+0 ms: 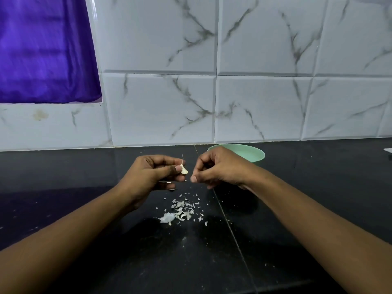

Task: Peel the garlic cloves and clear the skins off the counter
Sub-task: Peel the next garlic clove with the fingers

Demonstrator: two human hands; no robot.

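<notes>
My left hand [156, 172] pinches a small pale garlic clove [184, 169] between thumb and fingers, a thin strip of skin standing up from its tip. A short gap to the right, my right hand [214, 168] hovers with curled fingers; its fingertips are close together, and I cannot tell whether they pinch a bit of skin. Below both hands, a loose pile of white garlic skins [182, 210] lies on the black counter [106, 240], with a larger whitish piece [167, 217] at its left edge.
A mint-green bowl [254, 152] stands at the back of the counter, partly hidden behind my right hand. The marble-patterned tile wall [254, 92] rises behind it, and a purple curtain [42, 49] fills the upper left. A white object's corner [388, 150] shows at the far right.
</notes>
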